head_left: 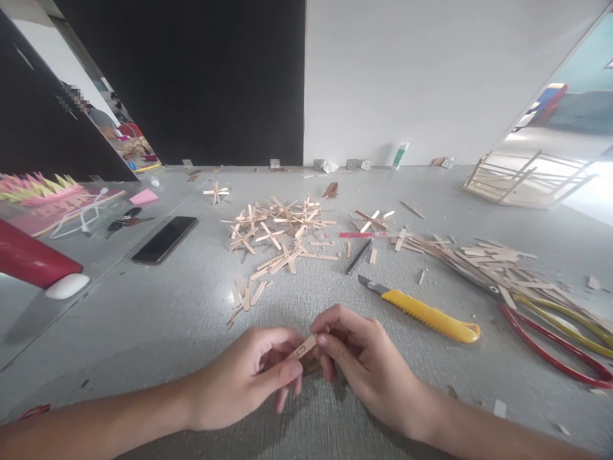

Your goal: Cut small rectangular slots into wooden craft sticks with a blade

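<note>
A short, flat wooden craft stick [302, 349] with a small dark rectangle drawn on it spans the gap between my hands. My left hand [256, 367] pinches its lower left end between thumb and fingers. At the upper right end, the thumb and forefinger of my right hand [357, 361] close on it. Beyond the hands lies a heap of craft sticks [287, 220], some crossed into star shapes. A yellow utility knife [424, 312] rests to the right of my right hand, blade toward the heap. Behind it lies a dark pen [359, 257].
Scissors with red and yellow handles [550, 345] lie right, beside loose wooden strips [498, 259]. On the left are a phone [166, 239], keys [129, 220], a white cable [81, 217] and a red bottle [36, 255]. A glue stick [400, 155] stands by the back panel. A person [98, 115] is far left.
</note>
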Demonstrator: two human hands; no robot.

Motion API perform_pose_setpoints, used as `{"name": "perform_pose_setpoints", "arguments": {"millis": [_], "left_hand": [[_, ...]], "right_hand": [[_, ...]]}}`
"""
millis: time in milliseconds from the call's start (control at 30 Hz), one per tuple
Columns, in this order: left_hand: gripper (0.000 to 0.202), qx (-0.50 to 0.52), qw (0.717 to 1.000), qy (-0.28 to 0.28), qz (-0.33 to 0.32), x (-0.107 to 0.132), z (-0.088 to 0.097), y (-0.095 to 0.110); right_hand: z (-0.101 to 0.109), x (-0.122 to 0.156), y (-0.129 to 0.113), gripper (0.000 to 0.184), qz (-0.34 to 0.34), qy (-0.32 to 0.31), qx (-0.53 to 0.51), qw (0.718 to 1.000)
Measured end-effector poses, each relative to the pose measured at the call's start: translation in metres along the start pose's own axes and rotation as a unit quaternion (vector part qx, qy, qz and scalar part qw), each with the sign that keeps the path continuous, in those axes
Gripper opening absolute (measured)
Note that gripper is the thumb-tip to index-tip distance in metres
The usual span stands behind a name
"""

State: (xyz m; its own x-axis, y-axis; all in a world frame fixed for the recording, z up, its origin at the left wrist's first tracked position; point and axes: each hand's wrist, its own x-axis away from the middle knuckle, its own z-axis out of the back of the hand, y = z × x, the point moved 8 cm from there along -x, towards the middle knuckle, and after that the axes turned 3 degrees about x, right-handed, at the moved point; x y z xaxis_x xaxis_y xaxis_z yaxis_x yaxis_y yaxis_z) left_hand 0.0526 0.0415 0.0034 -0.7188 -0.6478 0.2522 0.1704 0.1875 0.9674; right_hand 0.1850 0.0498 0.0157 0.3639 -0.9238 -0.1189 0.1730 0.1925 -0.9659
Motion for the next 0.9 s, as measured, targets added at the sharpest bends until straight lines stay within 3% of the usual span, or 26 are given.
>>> {"name": "perform_pose_setpoints", "arguments": {"millis": [67,133,300,567,767,900], "left_hand": [[0.033,0.000,1.000,0.012,0.016,0.000,0.005,-0.001],[0.033,0.020,0.998,0.056,0.010,0.000,0.016,0.001],[0.032,0.025,0.988,0.148,-0.019,0.004,0.035,0.005],[0.039,0.039,0.983,0.178,-0.021,0.006,0.039,0.002],[0.038,-0.036,0.980,0.197,0.003,0.011,0.040,0.002],[0.036,-0.046,0.984,0.174,0.004,0.011,0.035,0.004]], "right_hand": [[0.009,0.002,-0.001,0.015,0.015,0.058,0.036,0.998],[0.010,0.003,-0.007,0.020,0.041,0.076,0.132,0.987],[-0.014,0.006,-0.020,0.011,0.122,-0.011,0.345,0.931],[-0.013,0.007,-0.025,0.007,0.132,-0.038,0.399,0.906],[-0.005,0.011,-0.028,0.022,0.112,-0.135,0.473,0.863],[0.017,0.013,-0.031,0.016,0.131,-0.075,0.438,0.886]]}}
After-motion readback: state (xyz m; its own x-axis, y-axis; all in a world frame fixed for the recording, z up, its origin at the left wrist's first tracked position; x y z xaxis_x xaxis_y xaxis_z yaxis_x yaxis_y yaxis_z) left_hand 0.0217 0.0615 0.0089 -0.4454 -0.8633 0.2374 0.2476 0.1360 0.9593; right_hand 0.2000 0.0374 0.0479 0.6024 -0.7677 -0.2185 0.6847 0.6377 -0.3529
